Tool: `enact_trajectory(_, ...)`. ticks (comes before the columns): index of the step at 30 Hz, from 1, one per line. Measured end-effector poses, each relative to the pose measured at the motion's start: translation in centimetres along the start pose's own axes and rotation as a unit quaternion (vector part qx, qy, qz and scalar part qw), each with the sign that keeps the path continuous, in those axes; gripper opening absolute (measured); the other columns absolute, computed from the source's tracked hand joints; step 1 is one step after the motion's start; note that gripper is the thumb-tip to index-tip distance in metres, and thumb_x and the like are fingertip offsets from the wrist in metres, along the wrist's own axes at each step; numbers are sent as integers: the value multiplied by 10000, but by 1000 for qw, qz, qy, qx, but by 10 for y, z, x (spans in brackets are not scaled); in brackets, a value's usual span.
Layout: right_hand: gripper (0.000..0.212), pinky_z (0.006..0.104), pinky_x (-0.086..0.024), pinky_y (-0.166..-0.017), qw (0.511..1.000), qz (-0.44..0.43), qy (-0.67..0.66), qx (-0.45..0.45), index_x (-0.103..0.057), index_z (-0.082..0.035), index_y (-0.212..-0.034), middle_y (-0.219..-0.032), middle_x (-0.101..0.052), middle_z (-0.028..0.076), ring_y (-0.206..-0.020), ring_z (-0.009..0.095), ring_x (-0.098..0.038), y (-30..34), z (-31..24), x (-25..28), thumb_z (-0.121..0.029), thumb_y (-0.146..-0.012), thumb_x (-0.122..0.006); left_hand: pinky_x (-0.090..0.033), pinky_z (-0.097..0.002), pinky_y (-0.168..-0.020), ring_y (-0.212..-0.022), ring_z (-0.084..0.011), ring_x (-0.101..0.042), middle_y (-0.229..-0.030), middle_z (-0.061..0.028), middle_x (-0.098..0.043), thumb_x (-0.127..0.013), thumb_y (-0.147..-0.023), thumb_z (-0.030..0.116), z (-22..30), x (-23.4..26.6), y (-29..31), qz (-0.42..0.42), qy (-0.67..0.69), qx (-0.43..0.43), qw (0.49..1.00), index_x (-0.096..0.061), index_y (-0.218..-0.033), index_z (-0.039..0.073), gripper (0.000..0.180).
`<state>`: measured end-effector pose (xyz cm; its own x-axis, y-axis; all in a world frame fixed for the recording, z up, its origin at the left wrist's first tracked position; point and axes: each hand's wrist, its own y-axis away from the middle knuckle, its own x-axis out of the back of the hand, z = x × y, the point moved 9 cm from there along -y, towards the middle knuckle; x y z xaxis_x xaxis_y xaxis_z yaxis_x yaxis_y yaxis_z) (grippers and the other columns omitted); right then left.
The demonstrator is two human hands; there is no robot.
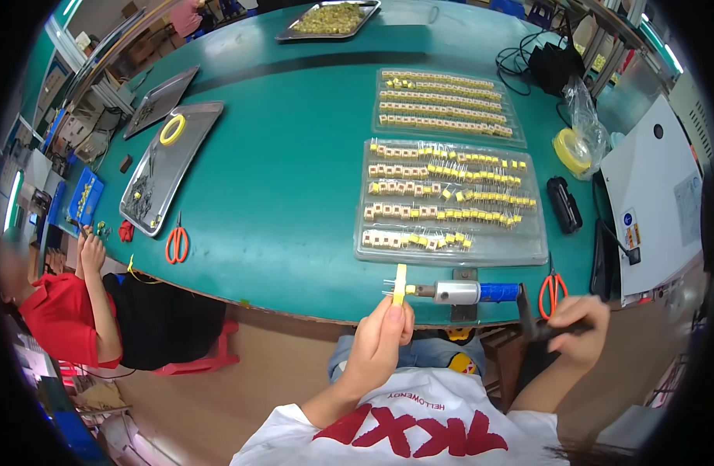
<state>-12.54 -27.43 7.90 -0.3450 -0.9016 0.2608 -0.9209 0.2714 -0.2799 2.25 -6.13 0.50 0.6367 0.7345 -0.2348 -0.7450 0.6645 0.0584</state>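
Two hands busy: left hand (pixel 380 334) pinches yellow strip (pixel 400 283) against tool tip (pixel 419 290); right hand (pixel 578 326), at 3 o'clock, fingers closed around black lever (pixel 537 328).

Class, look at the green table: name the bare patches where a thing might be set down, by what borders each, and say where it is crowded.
The widest bare patch on the green table lies between the metal tray and the clear parts trays. A second lies before the far tray of parts. Crowded: the right edge, with bag, cables and orange scissors.
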Motion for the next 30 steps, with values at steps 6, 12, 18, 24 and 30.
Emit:
enact_trajectory(6,232,182,-318,-515,973,220,-67,-28,-580,-24,-860,-758,-492,-18,-598,35,-438,-42,15,26,-177,-784,-737,-317,-248,-533,-573,-97,-333,-625,-24,-397,-310,-1003,211,6,-4,1,7,0,0,1000,-417,-760,16,330)
enact_trajectory(12,199,209,-392,-623,983,90,61,-147,-604,-8,-840,-796,-556,-1,-694,67,-503,-44,57,1,-104,-747,-751,-310,-244,-524,-563,-90,-324,-625,-21,-396,-313,-1003,207,7,-2,1,10,-2,-10,1000,-417,-761,19,323)
enact_trajectory(18,383,242,-408,-485,992,-79,-9,95,-648,19,-862,-698,-640,79,-567,152,-597,-13,-8,6,-137,-592,-871,-302,-243,-516,-559,-88,-322,-615,-19,-390,-315,-1001,199,2,1,-1,15,-5,4,1000,-421,-768,16,315)
enact_trajectory(24,243,185,-367,-519,977,169,-61,-112,-586,-4,-847,-706,-536,10,-566,59,-504,-61,32,25,-200,-792,-719,-305,-238,-506,-551,-84,-334,-615,-20,-409,-324,-998,198,1,2,0,20,-12,-9,1000,-440,-784,11,306)
enact_trajectory(30,154,195,-409,-542,976,52,20,-209,-597,13,-828,-704,-548,17,-599,76,-531,-36,71,-1,-104,-774,-682,-319,-232,-512,-558,-80,-354,-621,-27,-427,-340,-994,193,0,0,-3,13,-3,-8,1000,-462,-815,-3,293)
